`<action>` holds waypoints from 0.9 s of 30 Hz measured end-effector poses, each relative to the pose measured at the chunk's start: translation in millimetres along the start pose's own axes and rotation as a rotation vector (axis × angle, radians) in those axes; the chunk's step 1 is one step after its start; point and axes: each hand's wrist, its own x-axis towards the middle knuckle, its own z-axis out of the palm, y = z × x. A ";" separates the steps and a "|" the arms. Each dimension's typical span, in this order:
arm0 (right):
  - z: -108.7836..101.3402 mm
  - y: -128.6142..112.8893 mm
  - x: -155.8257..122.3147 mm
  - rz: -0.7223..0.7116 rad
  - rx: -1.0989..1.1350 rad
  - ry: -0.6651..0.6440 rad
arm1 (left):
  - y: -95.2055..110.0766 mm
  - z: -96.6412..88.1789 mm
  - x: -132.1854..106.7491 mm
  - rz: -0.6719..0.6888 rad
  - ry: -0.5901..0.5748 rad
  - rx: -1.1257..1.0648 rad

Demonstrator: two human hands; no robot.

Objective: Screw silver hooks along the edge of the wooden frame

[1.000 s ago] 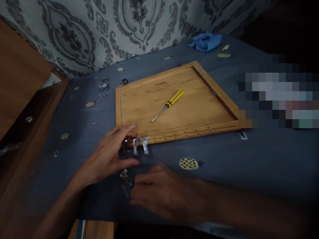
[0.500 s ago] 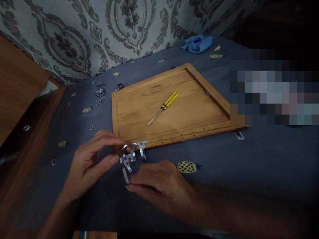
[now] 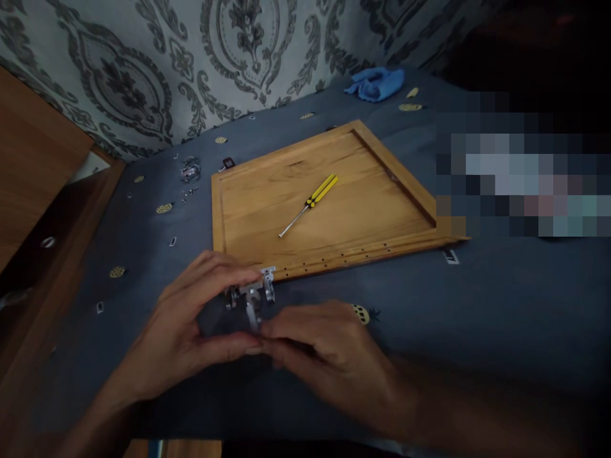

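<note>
a metal hook (image 3: 252,308) was held in front of the near left corner of a framed wooden panel (image 3: 267,210). its lower end was pinched by the right hand (image 3: 329,362), whose grip was closed on it. the hook was bracketed by the left hand (image 3: 186,318), its fingers set above and its thumb below, the thumb tip brought against the right fingertips; whether the hook was also gripped by that hand could not be told. just behind, another hook (image 3: 268,284) was seen with its flat plate at the panel's near rim, which was dotted to the right with small dark holes (image 3: 323,260). on the panel's face a yellow and black screwdriver (image 3: 309,202) was laid aslant, its tip pointed toward the hands. beyond the panel's left edge, a cluster of metal hardware (image 3: 190,169) was set down near a few loose screws (image 3: 189,193). everything was spread on dark blue pineapple-print fabric (image 3: 143,235). farther back, a crumpled blue cloth (image 3: 375,86) was left near a damask-patterned curtain (image 3: 281,57), by which the rear was closed off.
</note>
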 end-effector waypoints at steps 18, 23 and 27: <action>-20.1 12.2 5.4 0.569 0.203 -0.019 | -13.1 31.9 29.8 -0.068 -0.174 0.126; -23.0 5.6 10.7 0.631 0.114 -0.065 | -12.4 37.4 30.1 -0.064 -0.140 0.157; -23.1 6.6 11.3 0.628 0.081 -0.067 | -11.7 39.9 29.2 -0.082 -0.119 0.147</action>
